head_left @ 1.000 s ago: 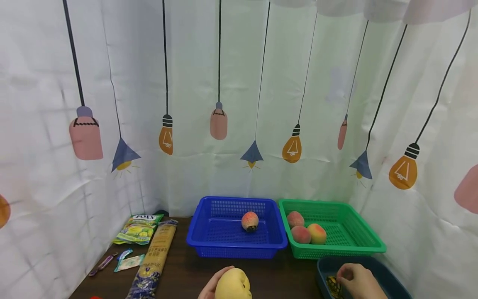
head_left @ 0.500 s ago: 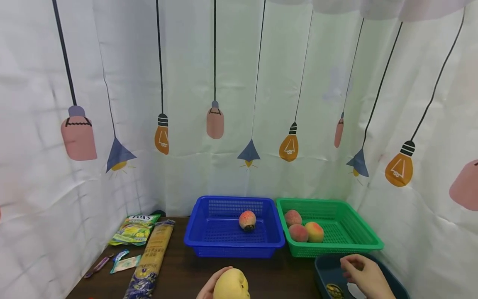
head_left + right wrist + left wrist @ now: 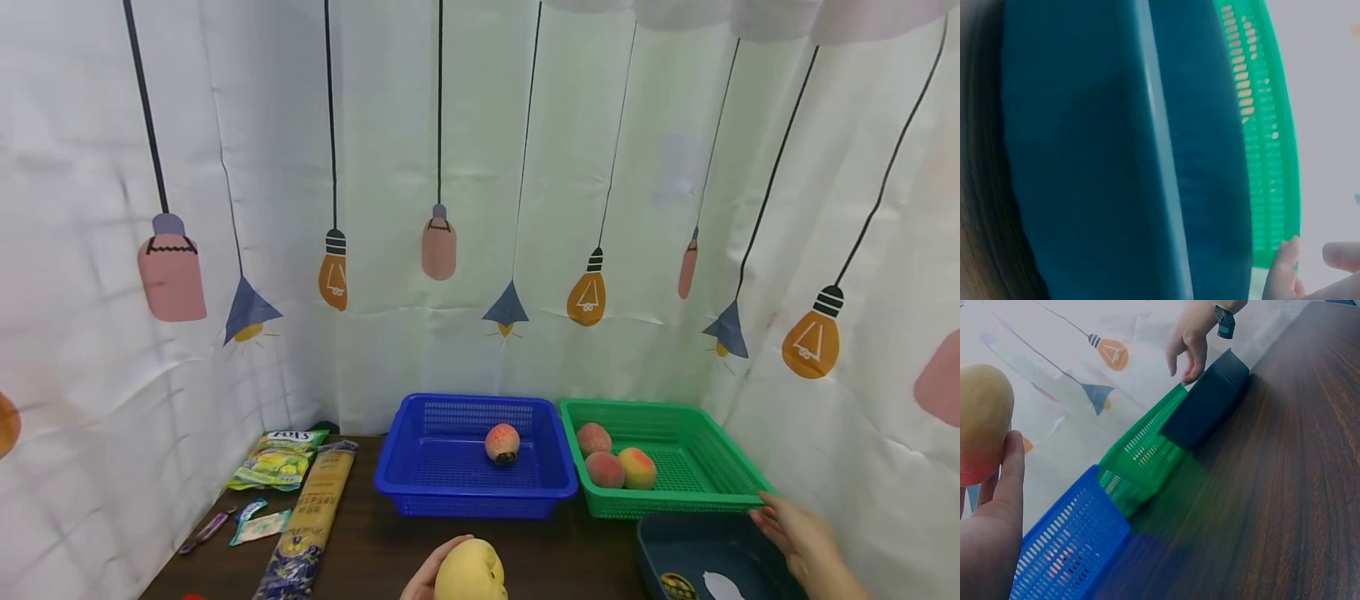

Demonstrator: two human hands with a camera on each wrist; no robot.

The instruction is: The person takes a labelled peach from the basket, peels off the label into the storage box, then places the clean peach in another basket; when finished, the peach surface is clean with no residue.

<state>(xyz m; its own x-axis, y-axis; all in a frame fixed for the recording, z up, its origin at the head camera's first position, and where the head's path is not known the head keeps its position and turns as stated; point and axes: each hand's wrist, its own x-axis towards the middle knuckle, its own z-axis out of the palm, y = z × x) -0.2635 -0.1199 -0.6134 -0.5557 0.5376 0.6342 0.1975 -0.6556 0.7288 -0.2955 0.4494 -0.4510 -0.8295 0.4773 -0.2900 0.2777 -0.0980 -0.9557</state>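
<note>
My left hand holds a yellow fruit above the front of the table; the left wrist view shows a red blush at the base of the fruit. At the front right corner of the green basket, my right hand reaches with its fingertips right at the rim. In the right wrist view, the thumb stands apart from that rim with a gap. Below the hand lies a dark blue tray with a yellow-and-black patterned piece and a white leaf-shaped piece in it.
Three peaches sit in the green basket. Left of it, a blue basket contains one reddish fruit. Along the table's left side lie a long gold packet, a green candy bag and small wrapped sweets.
The right hand has left the inside of the dark blue tray and moved right to the green basket's corner, uncovering the white piece. The left hand keeps its hold on the fruit.
</note>
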